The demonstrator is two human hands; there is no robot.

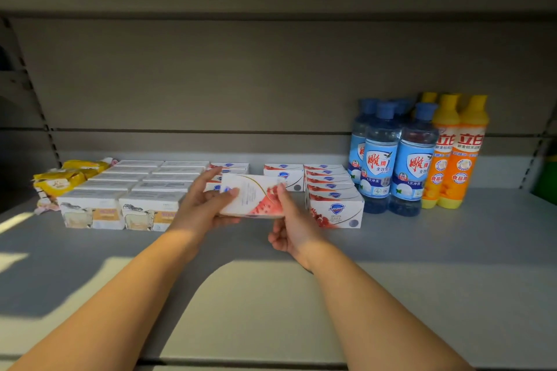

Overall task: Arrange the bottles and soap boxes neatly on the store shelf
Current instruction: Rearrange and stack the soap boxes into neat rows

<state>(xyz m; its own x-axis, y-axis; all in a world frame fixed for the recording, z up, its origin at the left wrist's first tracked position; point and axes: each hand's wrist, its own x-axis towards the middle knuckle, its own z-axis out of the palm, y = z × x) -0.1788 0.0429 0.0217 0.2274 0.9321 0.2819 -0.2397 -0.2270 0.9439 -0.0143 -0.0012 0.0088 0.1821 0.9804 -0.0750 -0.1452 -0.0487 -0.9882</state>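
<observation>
Both hands hold one white soap box with a red pomegranate print (pixel 256 196) above the shelf, tilted with its broad face towards me. My left hand (pixel 202 205) grips its left end and my right hand (pixel 289 220) its right end. Behind it stand rows of the same red-and-white soap boxes (pixel 334 199), with a gap in the middle rows. To the left lie two rows of white soap boxes with a sheep picture (pixel 120 208). At the right stand several blue-capped bottles (pixel 413 159) and orange bottles with yellow caps (pixel 458 153).
Yellow wrapped soap packets (pixel 60 178) are piled at the far left. The grey shelf board (pixel 422 265) runs wide in front of the goods. A grey back panel rises behind, with slotted uprights at both sides and a green object at the far right edge.
</observation>
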